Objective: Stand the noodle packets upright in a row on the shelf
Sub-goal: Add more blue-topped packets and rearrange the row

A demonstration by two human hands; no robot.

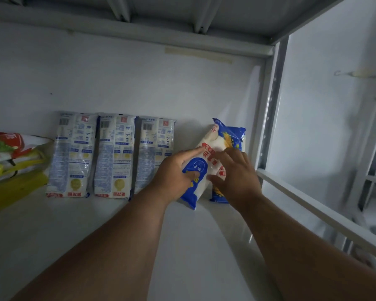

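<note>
Packets stand three abreast against the shelf's (pixel 52 224) back wall, and a fourth blue packet (pixel 201 168) leans tilted just right of them, against another blue packet (pixel 230 135) near the post. The left hand (pixel 174 177) has its fingers clamped around the lower half, while the right hand (pixel 237 174) rests spread fingers on its face. Slick film over stiff, brittle noodles probably favours holding both long edges.

Glossy plastic packets (pixel 114 156), smooth shelf (pixel 74 231)
</note>
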